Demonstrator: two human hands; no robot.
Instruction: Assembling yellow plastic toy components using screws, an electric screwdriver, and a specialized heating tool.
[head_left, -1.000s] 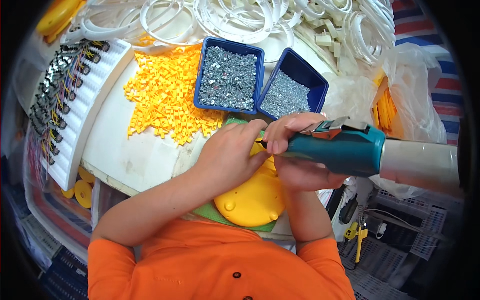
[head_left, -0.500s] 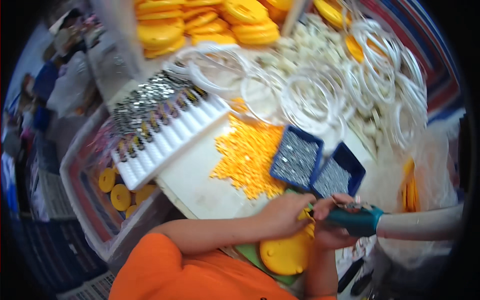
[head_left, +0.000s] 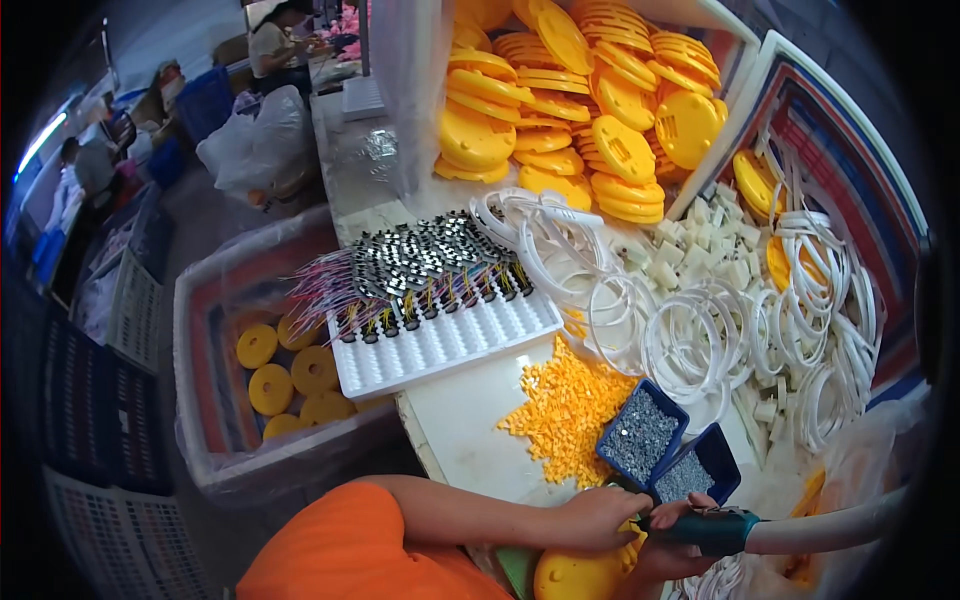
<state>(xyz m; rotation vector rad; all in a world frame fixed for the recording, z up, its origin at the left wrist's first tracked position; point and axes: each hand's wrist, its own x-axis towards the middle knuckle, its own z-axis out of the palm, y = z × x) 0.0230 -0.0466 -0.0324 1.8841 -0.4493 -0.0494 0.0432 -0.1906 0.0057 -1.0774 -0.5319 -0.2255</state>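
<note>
My left hand (head_left: 595,520) rests on a yellow round plastic part (head_left: 575,578) at the bottom edge of the view and holds it down. My right hand (head_left: 672,552) grips a teal electric screwdriver (head_left: 712,528) with a white body, its tip pointing at the part beside my left fingers. Just above the hands stand two small blue trays of metal screws (head_left: 640,440) and a heap of small yellow plastic pieces (head_left: 565,410).
A white tray of small black components with wires (head_left: 430,300) lies on the bench. White rings (head_left: 690,340) and stacked yellow discs (head_left: 580,110) fill the back. A lined crate with yellow discs (head_left: 285,375) stands left. Other people work far off.
The view has swung up and to the left, so my hands now sit at the bottom right. Both hands keep their hold on the part and the screwdriver.
</note>
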